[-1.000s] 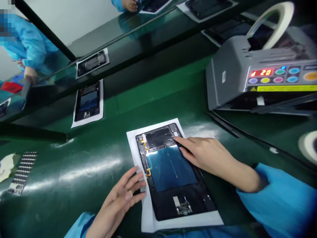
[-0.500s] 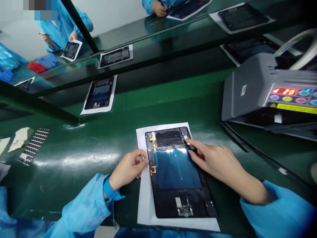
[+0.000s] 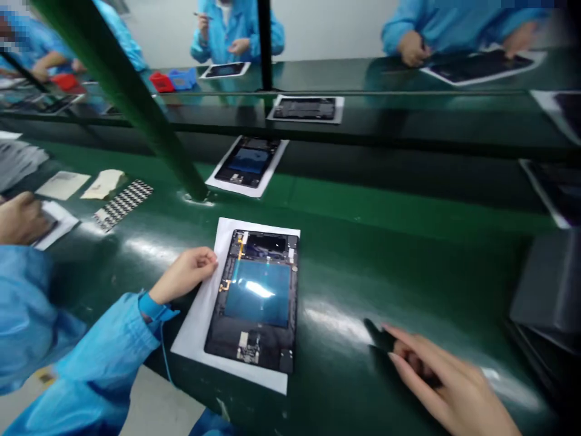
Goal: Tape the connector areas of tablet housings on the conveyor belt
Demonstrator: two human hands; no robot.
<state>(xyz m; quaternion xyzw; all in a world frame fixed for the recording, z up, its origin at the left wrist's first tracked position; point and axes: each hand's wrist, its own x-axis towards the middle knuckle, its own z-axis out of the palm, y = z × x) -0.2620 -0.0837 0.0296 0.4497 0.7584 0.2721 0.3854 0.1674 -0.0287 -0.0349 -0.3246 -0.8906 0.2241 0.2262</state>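
My left hand (image 3: pixel 193 272) is closed, its fingertips pinched at the left edge of a white sheet (image 3: pixel 193 342). On that sheet lies an opened tablet (image 3: pixel 254 297), inner side up, showing a shiny blue panel, orange flex strips and a small circuit board at its lower end. A blue band with a cord circles my left wrist. Well to the right of the tablet, my right hand (image 3: pixel 440 375) hovers low over the green bench (image 3: pixel 336 357). Its thumb and index finger are apart, the other fingers curled; nothing shows between them.
A green post (image 3: pixel 154 133) rises behind left, near a patterned strip (image 3: pixel 124 204). Another tablet (image 3: pixel 247 162) lies behind mine. A co-worker's hand (image 3: pixel 22 218) is close on the left. A grey machine (image 3: pixel 547 290) stands right. Other people sit across the bench.
The view has swung left. The sheet and tablet have shifted left towards the post along with my left hand. My right hand has left the tablet's right edge and moved away rightward.
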